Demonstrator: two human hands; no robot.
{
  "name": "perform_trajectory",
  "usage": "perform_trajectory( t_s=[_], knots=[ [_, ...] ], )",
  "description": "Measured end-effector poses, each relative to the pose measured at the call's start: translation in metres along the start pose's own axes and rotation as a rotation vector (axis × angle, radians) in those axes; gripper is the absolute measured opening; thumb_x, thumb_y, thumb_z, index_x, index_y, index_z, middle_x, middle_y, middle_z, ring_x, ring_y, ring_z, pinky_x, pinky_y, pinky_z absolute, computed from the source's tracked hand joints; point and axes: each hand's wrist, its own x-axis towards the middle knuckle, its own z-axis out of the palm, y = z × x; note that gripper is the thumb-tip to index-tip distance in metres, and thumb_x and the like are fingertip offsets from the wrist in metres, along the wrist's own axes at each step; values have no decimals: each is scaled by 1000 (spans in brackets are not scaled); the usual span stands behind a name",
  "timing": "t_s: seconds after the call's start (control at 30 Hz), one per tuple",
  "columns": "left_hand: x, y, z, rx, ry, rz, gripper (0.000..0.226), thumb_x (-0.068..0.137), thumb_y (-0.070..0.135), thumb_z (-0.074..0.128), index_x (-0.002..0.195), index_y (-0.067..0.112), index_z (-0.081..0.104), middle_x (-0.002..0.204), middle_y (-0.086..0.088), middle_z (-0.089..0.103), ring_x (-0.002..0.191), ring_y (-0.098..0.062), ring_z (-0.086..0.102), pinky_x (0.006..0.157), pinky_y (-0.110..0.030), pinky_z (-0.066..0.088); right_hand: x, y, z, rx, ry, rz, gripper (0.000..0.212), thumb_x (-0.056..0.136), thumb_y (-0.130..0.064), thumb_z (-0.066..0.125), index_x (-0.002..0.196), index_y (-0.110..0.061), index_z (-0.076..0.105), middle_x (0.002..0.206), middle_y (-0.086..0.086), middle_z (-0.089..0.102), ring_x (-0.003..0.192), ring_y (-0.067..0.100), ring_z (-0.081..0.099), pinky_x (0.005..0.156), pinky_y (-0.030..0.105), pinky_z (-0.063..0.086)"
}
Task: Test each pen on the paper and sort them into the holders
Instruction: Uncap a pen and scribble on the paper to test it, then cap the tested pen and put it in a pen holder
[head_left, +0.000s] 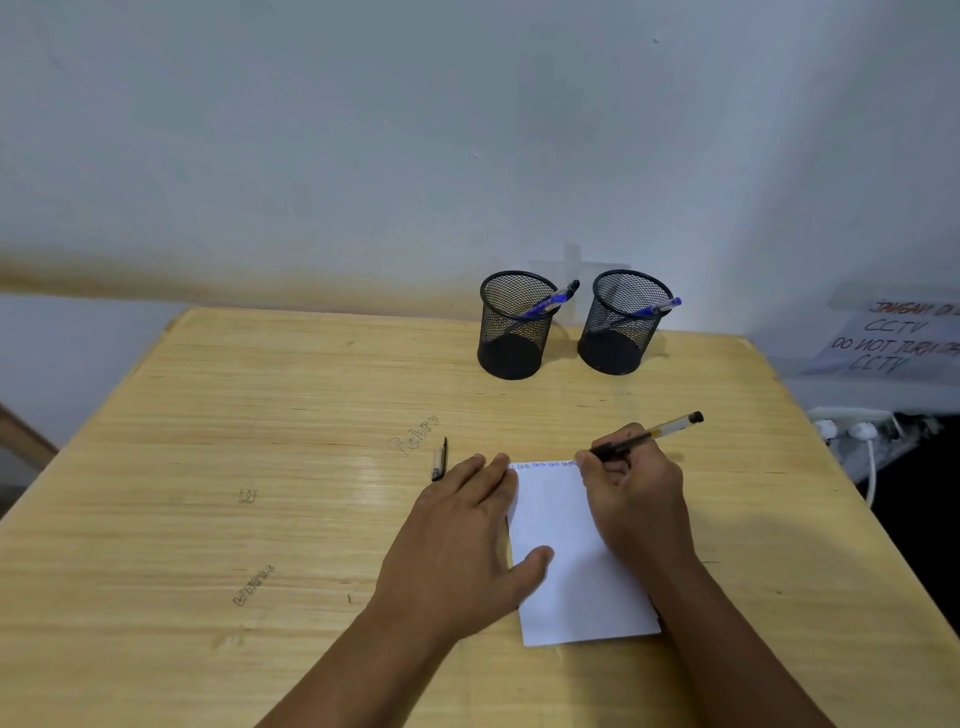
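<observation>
Pale wall behind, light wood-grain table (260, 415) filling the view, with scratched lettering in its top. White paper (566, 561) lies at about 5 o'clock from table centre, one line of small handwriting along its far edge. Left hand (457, 540) rests flat on the paper's left margin, fingers straight and together, thumb laid over the sheet: it acts as the clamp. Right hand (631, 493) pinches a clear-barrelled black pen (649, 434) between thumb and fingers, tip at the end of the written line, barrel slanting away toward 2 o'clock. Pen cap (439, 460) lies on the table just beside the left fingertips, at 11 o'clock from the paper. Two black mesh holders at 12 o'clock, well apart from the paper: left holder (514, 332) and right holder (621, 327), each with a blue pen leaning inside; the left one also seems to hold a darker pen, uncertain. Judgement: test stroke in progress on the last loose pen. To do it well: keep the left palm pressing so the sheet does not slide, write with light even pressure, check ink continuity before deciding the holder, then recap before dropping it in.
</observation>
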Motion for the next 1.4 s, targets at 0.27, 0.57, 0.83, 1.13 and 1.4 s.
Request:
perform_trajectory(
  t_s=[0.27,0.57,0.83,1.13,1.4],
  knots=[
    [0,0,1,-9,13,4,85,83,71,36,153,24,25,163,10,16,150,-10,8,120,-32,15,-1,0,-2,3,-22,-12,12,88,-13,71,91,-14,59,71,-11,63,69,6,65,61,13,48],
    [-1,0,3,-25,41,0,82,81,70,38,149,23,35,162,6,20,148,-10,15,117,-33,25,3,1,-11,252,-6,162,7,89,-10,68,92,-13,62,82,4,71,83,20,69,72,27,55],
    [-3,1,-7,-270,149,-88,76,81,60,56,147,28,38,145,19,37,135,3,28,102,-14,27,-5,-14,-14,433,53,248,12,92,-11,64,87,-21,67,85,1,74,88,21,70,85,42,58],
    [12,-27,-31,-273,237,-442,30,80,46,55,104,27,61,96,10,59,95,-17,56,76,-34,50,-23,-35,-15,600,-91,204,7,91,-5,65,95,-11,64,77,-1,77,78,14,73,81,31,57],
    [9,-23,-35,-250,236,-437,17,84,31,52,91,35,67,81,17,60,81,-6,58,66,-33,54,-29,-45,-19,606,-148,179,11,86,-3,71,91,-11,66,80,1,77,79,18,74,81,36,58]
  ],
)
